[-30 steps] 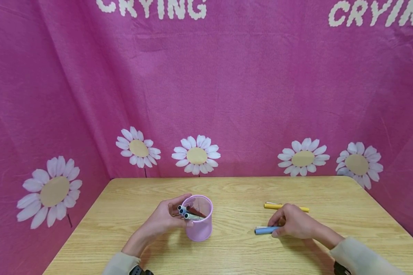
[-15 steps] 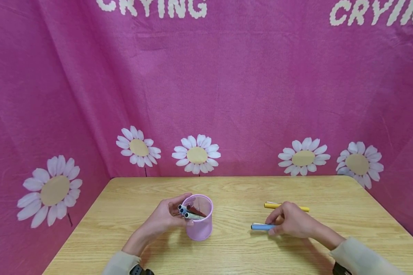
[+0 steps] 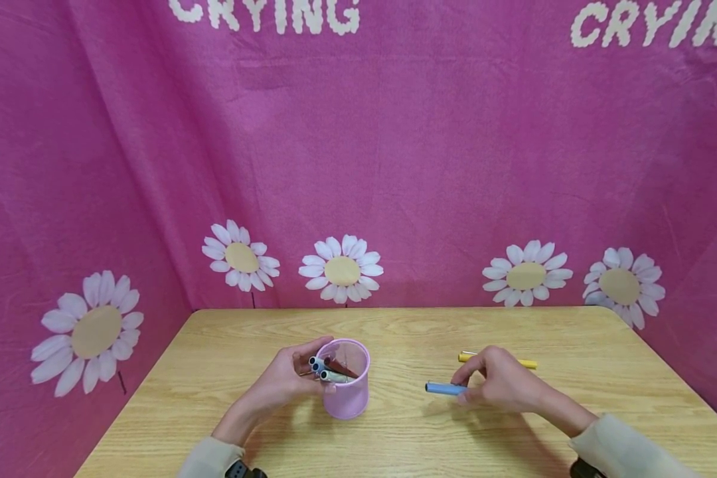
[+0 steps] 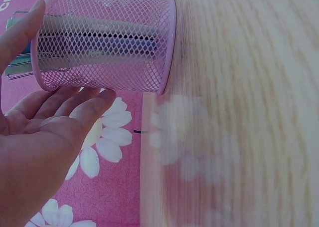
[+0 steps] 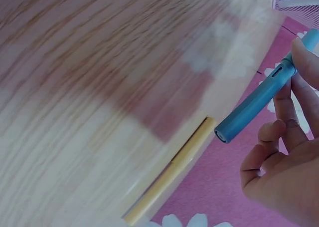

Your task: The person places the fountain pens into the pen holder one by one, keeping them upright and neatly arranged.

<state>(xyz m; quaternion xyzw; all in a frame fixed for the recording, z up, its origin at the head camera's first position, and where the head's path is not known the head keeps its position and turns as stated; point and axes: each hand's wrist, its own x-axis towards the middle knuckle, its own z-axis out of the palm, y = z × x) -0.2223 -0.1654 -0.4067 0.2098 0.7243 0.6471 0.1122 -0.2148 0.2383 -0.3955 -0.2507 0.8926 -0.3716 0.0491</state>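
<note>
A pink mesh pen cup [image 3: 346, 402] stands upright on the table, left of centre. My left hand [image 3: 275, 382] holds it by the side, thumb at the rim and fingers along the mesh in the left wrist view. Several pens [image 3: 337, 376] lean inside the cup, their capped ends toward the hand. To the right, my right hand [image 3: 504, 382] pinches a blue pen [image 3: 443, 388] between thumb and fingers. This pen is lifted off the table, one end pointing left toward the cup. Behind that hand lies a yellow pen [image 3: 527, 364], partly hidden by it.
The wooden table [image 3: 406, 332] has a light grain and ends at a straight back edge. A pink cloth [image 3: 430, 166] with daisies and white lettering hangs behind it and at both sides.
My right hand has slid the blue pen leftward and raised it off the table. The left hand, the pen cup and the yellow pen have stayed in place.
</note>
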